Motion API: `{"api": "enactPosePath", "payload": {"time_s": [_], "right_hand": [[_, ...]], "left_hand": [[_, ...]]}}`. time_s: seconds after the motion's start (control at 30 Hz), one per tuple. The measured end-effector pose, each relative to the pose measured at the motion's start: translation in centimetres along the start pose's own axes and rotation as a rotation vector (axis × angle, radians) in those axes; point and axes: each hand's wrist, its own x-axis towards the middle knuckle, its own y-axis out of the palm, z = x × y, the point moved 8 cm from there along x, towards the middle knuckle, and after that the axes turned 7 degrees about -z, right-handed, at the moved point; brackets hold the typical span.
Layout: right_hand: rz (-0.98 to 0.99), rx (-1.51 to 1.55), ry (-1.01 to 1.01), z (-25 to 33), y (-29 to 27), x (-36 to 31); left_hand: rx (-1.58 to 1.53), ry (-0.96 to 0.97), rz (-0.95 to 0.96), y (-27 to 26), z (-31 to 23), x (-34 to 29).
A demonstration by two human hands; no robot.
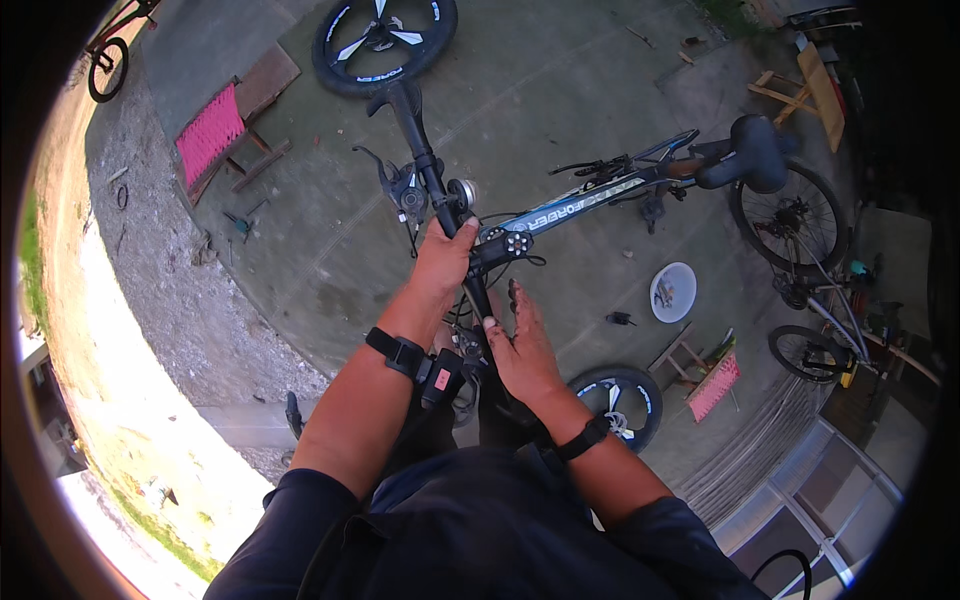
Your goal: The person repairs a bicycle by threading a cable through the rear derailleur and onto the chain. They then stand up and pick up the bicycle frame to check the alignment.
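A bicycle handlebar (pixel 422 150) with black grips runs between my hands, joined by a black stem (pixel 498 250) to a blue and black bicycle frame (pixel 570 208). My left hand (pixel 445 258) is closed round the bar close to the stem, thumb on top. Beyond it sit a silver bell (pixel 463 194) and a brake lever with shifter (pixel 405 190). My right hand (pixel 525 352) rests against the bar's near part, thumb touching it, with darkened fingers stretched out and apart. The frame's black saddle (pixel 757 155) and rear wheel (pixel 790 215) are to the right.
One spoked wheel (pixel 385 70) lies at the top; another (pixel 625 400) is beside my right forearm. A white bucket (pixel 673 292) with small things inside stands right. Pink woven stools (pixel 212 135) (pixel 715 388), a wooden stand (pixel 815 95) and another bicycle (pixel 840 325) stand around.
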Motion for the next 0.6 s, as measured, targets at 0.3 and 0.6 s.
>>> {"api": "enactPosePath", "payload": {"time_s": [0.3,0.6], "right_hand": [[0.012,-0.607,-0.005,8.6,-2.8,12.9],[-0.122,-0.139,-0.095,14.1,7.3,27.5]], "left_hand": [[-0.096,-0.095,0.134,-0.4,0.4,-1.2],[0.284,-0.066,0.281,-0.4,1.2,-0.8]]}}
